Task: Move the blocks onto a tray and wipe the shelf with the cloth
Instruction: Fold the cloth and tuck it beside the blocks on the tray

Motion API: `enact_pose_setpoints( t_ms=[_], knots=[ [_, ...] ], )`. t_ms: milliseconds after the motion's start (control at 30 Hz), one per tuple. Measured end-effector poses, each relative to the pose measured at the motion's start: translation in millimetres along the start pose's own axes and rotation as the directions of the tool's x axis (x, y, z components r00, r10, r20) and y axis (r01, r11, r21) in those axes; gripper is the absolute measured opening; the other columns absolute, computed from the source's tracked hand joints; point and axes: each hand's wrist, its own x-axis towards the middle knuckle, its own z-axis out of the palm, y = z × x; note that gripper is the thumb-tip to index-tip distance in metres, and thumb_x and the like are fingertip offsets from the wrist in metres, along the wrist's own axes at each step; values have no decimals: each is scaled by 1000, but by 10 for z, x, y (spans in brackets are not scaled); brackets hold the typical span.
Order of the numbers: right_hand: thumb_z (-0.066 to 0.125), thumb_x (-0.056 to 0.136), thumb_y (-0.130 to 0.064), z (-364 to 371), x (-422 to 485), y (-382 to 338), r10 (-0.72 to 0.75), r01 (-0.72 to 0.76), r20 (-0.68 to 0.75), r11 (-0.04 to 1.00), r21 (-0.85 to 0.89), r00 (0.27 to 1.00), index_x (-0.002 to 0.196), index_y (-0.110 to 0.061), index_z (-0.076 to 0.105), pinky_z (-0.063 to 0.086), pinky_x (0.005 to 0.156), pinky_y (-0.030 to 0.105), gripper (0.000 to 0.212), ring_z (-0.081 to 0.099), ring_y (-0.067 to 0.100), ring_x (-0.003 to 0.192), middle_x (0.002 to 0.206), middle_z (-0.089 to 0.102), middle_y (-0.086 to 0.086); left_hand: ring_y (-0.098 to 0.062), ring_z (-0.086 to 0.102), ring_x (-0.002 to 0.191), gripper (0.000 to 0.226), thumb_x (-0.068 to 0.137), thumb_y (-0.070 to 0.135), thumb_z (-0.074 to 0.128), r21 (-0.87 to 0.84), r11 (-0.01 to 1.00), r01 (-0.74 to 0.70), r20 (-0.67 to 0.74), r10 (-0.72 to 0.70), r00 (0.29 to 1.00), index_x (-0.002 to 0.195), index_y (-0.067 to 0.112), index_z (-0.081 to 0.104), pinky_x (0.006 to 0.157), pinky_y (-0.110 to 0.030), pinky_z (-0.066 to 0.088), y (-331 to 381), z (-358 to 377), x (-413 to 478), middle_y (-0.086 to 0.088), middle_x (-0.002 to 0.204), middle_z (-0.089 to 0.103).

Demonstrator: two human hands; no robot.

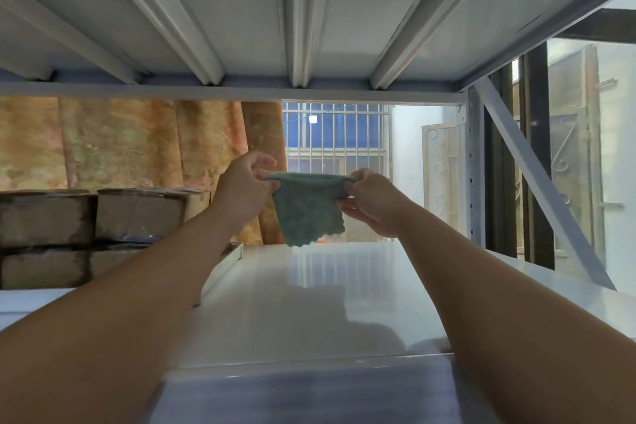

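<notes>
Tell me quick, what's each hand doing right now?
Left hand: pinching the cloth by one top corner.
Right hand: pinching its other top corner.

Tray [225,263] mostly behind left forearm [144,289]

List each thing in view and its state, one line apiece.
Cloth: held up in the air by its top edge, hanging clear of the shelf.
Left hand: pinching the cloth's left corner.
Right hand: pinching the cloth's right corner.
Shelf: bare and shiny in front of the hands.
Boxes: stacked at the left.
</notes>
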Motion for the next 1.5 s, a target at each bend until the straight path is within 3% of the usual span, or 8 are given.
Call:
enact_pose_setpoints(
  t_ms=[133,300,500,600,800,1033,1400,1500],
  knots=[
    [38,98,-2,-10,-25,18,-33,33,13,997,-70,999,118,3,45,50,80,29,22,53,29,98,106,48,16,-19,63,93,25,81,2,65,46,997,-69,-15,70,997,95,22,61,86,-39,55,-18,-48,5,-2,98,67],
    [36,89,7,-57,-58,85,18,-19,-7,900,-436,1000,96,-1,55,33,47,24,22,42,18,56,85,47,18,-13,65,81,17,81,10,67,78,995,-68,338,38,940,86,27,66,65,-22,52,44,-87,-69,1,88,68],
    [38,89,4,-100,-21,43,171,-172,-34,922,-347,985,76,-6,45,29,34,14,17,39,7,29,61,39,8,-7,59,65,16,84,14,64,225,972,-65,366,-23,930,89,29,62,52,-19,42,17,-73,-44,4,80,65],
    [46,91,2,-77,4,74,85,-90,-34,978,-190,996,91,-5,53,58,66,28,9,62,16,68,79,55,8,-3,61,49,14,84,7,63,185,982,-24,272,-28,962,93,17,65,41,-12,45,-28,-40,-12,0,75,65],
    [43,91,7,-45,14,35,-133,129,-46,989,-70,990,115,3,50,49,96,45,25,52,24,97,105,50,14,-13,67,83,20,82,-2,64,-10,1000,-18,209,20,978,82,18,68,64,-15,56,-6,-58,33,-4,93,66],
    [48,88,0,-76,-35,125,205,-111,98,805,-583,974,111,2,58,38,50,21,26,56,11,49,79,57,10,-7,65,60,15,84,-1,58,385,923,8,661,-281,696,83,13,64,52,-18,50,-96,-120,-62,-2,71,66],
    [51,74,-9,-177,-74,80,421,-163,194,674,-721,886,81,-12,55,30,51,22,8,44,14,53,61,46,4,-12,61,71,20,91,-1,46,321,922,216,756,-386,528,84,13,59,74,-24,49,-14,-117,-135,-7,82,62],
    [48,76,-9,-172,-52,91,419,-194,140,658,-728,897,82,-11,52,27,51,22,8,40,15,53,63,44,5,-12,67,67,16,92,5,48,328,921,209,701,-386,600,89,15,61,77,-27,53,-64,-58,-135,-3,79,68]
  ],
)
